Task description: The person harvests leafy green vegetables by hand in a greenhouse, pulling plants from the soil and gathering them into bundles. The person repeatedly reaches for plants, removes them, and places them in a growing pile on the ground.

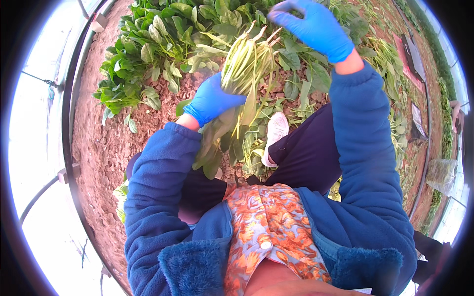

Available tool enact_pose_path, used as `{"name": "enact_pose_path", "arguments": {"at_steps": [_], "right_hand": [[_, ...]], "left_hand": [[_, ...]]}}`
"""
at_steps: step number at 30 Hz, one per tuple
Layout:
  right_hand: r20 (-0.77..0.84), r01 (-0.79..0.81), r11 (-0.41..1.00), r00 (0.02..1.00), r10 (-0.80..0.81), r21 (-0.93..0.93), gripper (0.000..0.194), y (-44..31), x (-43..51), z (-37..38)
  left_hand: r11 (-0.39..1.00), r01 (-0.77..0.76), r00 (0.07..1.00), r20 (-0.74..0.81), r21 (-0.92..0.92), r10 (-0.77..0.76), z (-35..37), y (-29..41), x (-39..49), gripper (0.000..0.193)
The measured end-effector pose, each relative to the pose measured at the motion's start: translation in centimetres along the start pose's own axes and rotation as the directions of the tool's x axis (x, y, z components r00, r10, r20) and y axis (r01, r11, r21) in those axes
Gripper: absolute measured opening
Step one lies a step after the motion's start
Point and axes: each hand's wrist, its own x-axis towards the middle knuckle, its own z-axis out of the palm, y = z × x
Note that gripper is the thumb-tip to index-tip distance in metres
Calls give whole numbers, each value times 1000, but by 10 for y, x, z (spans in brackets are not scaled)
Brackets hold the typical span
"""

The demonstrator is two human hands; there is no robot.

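My left hand (214,100), in a blue glove, grips a bunch of leafy greens that looks like spinach (244,70) around its pale stems. The pinkish root ends point away from me, and the leaves hang down towards my lap. My right hand (313,27), also gloved in blue, is raised beyond and to the right of the root ends, apart from the bunch. Its thumb and fingers curl towards each other. Motion blurs the fingertips, so whether they pinch something small cannot be told.
Dense growing greens (159,48) stand ahead and to the left on reddish soil (111,148). Loose leaves (255,151) lie by my white shoe (277,129). More greens (385,63) lie at right, near a dark flat object (413,55) and a clear plastic bag (441,175).
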Motion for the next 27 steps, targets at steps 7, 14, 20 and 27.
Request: {"name": "enact_pose_path", "arguments": {"at_steps": [7,14,20,27], "right_hand": [[25,249,767,957,-291,-592,30,24,-10,65],[-28,214,831,964,-265,-514,26,46,-1,76],[-152,-78,660,987,-56,-748,14,46,20,20],[275,-310,950,911,307,-36,23,48,16,-15]], "left_hand": [[985,-9,999,-45,175,18,1,12,1,73],[964,14,998,-67,265,4,0,25,0,67],[983,-6,999,-50,182,15,-2,10,-1,64],[964,98,978,203,-247,-47,-11,2,-2,49]]}}
